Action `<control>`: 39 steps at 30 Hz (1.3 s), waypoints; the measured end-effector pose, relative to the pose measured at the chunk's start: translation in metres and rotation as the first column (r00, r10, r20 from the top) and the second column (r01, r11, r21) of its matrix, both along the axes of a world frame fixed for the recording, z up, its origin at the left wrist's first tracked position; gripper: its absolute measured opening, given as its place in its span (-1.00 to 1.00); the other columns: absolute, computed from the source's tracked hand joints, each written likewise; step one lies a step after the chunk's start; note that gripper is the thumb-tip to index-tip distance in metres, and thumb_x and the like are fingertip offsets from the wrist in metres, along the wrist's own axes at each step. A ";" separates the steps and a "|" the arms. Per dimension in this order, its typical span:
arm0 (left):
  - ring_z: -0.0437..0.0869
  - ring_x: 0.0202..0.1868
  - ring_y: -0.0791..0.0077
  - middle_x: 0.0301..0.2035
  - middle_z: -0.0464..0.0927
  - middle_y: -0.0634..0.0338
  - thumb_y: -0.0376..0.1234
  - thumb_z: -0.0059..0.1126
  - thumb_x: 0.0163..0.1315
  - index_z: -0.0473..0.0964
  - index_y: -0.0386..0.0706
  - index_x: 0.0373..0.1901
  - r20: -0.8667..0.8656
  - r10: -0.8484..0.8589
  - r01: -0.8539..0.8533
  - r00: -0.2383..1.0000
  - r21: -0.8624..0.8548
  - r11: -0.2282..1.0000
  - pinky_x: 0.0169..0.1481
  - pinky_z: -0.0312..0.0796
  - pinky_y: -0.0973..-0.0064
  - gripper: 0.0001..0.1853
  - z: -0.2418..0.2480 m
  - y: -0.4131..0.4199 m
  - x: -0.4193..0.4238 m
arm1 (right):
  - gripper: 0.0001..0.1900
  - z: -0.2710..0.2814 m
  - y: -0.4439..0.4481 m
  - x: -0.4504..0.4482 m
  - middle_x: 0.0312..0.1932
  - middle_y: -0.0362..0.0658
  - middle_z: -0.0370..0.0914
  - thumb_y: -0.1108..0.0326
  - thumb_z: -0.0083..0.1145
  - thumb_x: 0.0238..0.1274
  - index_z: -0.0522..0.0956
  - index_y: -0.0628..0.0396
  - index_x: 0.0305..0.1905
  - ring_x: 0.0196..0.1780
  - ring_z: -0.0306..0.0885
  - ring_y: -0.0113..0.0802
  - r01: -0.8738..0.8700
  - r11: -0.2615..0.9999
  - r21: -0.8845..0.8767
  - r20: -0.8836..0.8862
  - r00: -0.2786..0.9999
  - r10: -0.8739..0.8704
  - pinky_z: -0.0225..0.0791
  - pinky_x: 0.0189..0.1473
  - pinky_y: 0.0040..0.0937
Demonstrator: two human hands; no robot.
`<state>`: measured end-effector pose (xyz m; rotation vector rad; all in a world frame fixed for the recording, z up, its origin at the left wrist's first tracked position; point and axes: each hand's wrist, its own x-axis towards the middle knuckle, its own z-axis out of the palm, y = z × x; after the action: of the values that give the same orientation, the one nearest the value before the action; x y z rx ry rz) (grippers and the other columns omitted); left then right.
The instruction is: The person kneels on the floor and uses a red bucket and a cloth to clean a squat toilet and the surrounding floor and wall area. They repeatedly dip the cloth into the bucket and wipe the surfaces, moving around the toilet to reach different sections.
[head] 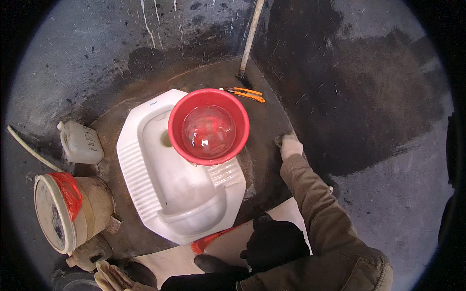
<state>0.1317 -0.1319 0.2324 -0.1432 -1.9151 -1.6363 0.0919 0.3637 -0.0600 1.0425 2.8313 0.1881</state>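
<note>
My right hand (292, 146), in a pale glove, is low at the seam where the dark floor meets the right wall. Its fingers point away from me, and what they hold, if anything, is hidden. My left hand (113, 278), also gloved, shows at the lower left rim with fingers stretched out and nothing visible in it. Between them lies a white ceramic squat toilet (182, 189) set in the floor. A red plastic basin (209, 160) with water in it rests over the toilet's far right part. Beyond the basin, an orange utility knife (249, 94) lies on the floor.
A thin pipe (251, 40) rises from the floor's far corner. Along the left stand a translucent jerrycan (83, 143), a lidded bucket (93, 211) with red plastic on it, and a dirty jug (93, 252). A pale hose (32, 149) leans there. Dark wet-looking patches cover the right wall (382, 94).
</note>
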 end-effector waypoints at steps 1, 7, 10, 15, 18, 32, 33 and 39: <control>0.35 0.48 -0.11 0.41 0.31 -0.33 -0.42 -0.15 0.55 0.13 -0.47 0.51 0.009 0.009 -0.009 1.000 0.010 1.000 0.59 0.20 0.06 -0.44 -0.002 0.001 0.000 | -0.79 0.004 -0.004 0.016 -0.10 0.05 0.73 0.39 0.02 0.34 0.69 0.09 -0.11 -0.05 0.75 0.02 0.027 0.999 -0.046 0.064 0.998 -0.024 0.62 -0.04 -0.06; 0.33 0.50 -0.10 0.43 0.29 -0.31 -0.38 -0.19 0.58 0.13 -0.46 0.52 0.000 -0.050 0.050 0.999 0.024 0.998 0.60 0.18 0.08 -0.45 -0.004 0.014 -0.005 | -0.78 0.004 -0.031 0.027 -0.17 -0.03 0.76 0.41 0.02 0.36 0.70 0.16 -0.11 -0.11 0.78 -0.07 -0.006 1.000 0.025 0.149 0.989 0.003 0.62 -0.13 -0.12; 0.32 0.50 -0.12 0.44 0.28 -0.32 -0.38 -0.18 0.57 0.13 -0.49 0.51 -0.048 -0.095 0.093 0.994 -0.040 0.995 0.60 0.18 0.06 -0.44 -0.008 0.012 -0.007 | -0.79 -0.004 -0.018 -0.022 -0.26 0.00 0.75 0.45 0.03 0.33 0.67 0.17 -0.10 -0.17 0.78 -0.12 -0.115 0.988 0.106 -0.003 0.993 0.116 0.61 -0.24 -0.12; 0.33 0.49 -0.16 0.45 0.24 -0.32 -0.41 -0.12 0.54 0.13 -0.54 0.49 0.002 -0.020 0.020 1.000 -0.016 1.000 0.59 0.20 0.03 -0.43 -0.005 0.008 -0.006 | -0.79 -0.012 0.017 -0.070 -0.20 0.02 0.72 0.43 -0.03 0.38 0.60 0.13 -0.03 -0.13 0.76 -0.05 -0.165 0.980 0.113 -0.064 0.983 0.173 0.60 -0.18 -0.10; 0.32 0.49 -0.17 0.46 0.22 -0.32 -0.41 -0.10 0.53 0.13 -0.54 0.49 0.025 -0.005 0.006 1.000 -0.048 0.999 0.59 0.20 0.03 -0.42 -0.009 0.004 -0.005 | -0.81 -0.014 0.017 -0.053 -0.19 0.04 0.72 0.41 -0.06 0.39 0.59 0.11 -0.06 -0.11 0.76 -0.03 -0.115 0.991 0.066 -0.102 0.987 0.121 0.59 -0.12 -0.08; 0.26 0.51 -0.24 0.50 0.09 -0.38 -0.34 -0.22 0.59 0.13 -0.53 0.50 0.061 -0.064 0.070 0.996 -0.107 0.992 0.59 0.18 -0.04 -0.43 -0.015 0.004 -0.001 | -0.76 0.006 -0.011 -0.028 -0.14 0.07 0.74 0.41 -0.09 0.45 0.65 0.09 -0.09 -0.07 0.77 0.03 0.106 0.994 -0.029 -0.073 0.992 -0.108 0.61 -0.06 -0.06; 0.26 0.51 -0.25 0.50 0.08 -0.38 -0.34 -0.22 0.59 0.15 -0.53 0.49 0.080 -0.052 0.060 0.995 -0.106 0.993 0.59 0.19 -0.05 -0.44 -0.014 0.006 -0.002 | -0.76 -0.006 -0.004 -0.040 -0.15 0.09 0.74 0.41 -0.09 0.44 0.64 0.11 -0.09 -0.07 0.77 0.03 0.001 0.999 0.048 -0.235 0.972 0.010 0.60 -0.07 -0.05; 0.28 0.50 -0.22 0.48 0.13 -0.39 -0.44 -0.11 0.51 0.22 -0.55 0.44 -0.022 -0.130 0.124 0.991 -0.180 0.976 0.57 0.22 -0.06 -0.47 -0.025 -0.019 -0.003 | -0.77 0.008 0.021 -0.090 -0.14 0.13 0.73 0.40 -0.07 0.42 0.63 0.14 -0.07 -0.03 0.75 0.04 -0.001 0.991 -0.130 -0.184 0.983 -0.023 0.57 -0.04 -0.01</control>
<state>0.1289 -0.1506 0.2077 -0.3706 -2.0626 -1.5295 0.0021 0.3843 -0.0519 1.1008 2.9524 -0.0995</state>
